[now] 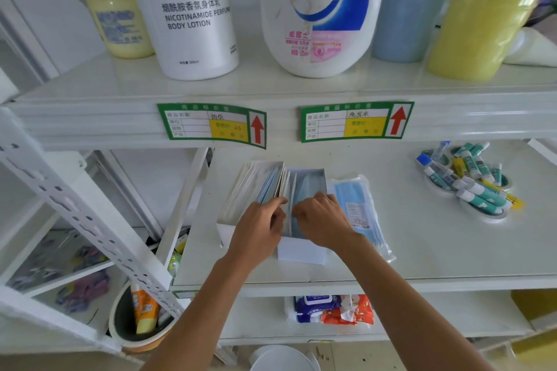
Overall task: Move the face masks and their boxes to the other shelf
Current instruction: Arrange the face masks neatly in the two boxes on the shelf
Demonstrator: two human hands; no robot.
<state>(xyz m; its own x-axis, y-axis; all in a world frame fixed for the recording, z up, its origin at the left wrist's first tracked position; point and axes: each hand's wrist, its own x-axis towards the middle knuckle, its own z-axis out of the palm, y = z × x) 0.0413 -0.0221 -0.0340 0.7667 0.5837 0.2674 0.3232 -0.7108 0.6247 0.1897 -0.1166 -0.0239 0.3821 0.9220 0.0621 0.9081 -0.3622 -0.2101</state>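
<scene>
Right, landmark is the middle shelf [391,250] — everything is placed relative to it. Largest first: the two open white cartons. The left box [241,190] sits near the shelf's left edge, packed with flat sleeves and blue masks; the right box [304,250] touches it on the inboard side and holds more blue masks standing on edge. Just beside that, further inboard, lies a loose mask pack [358,205] in clear film, flat on the shelf. Well apart, toward the shelf's right end, is a heap of glue sticks [470,178] on tape rolls. Hands: left hand [259,229] is over the seam between the boxes, fingers curled, index tip at the divider wall; right hand [322,220] is curled over the right box's contents. Whether either actually pinches a mask I cannot tell; the fingertips are hidden. Handling judgement: thin card boxes, light, open-topped, walls will flex, so grip low on both long sides and keep level or the masks spill. The film pack is light, floppy and slippery — pinch a sealed edge or scoop from beneath.
</scene>
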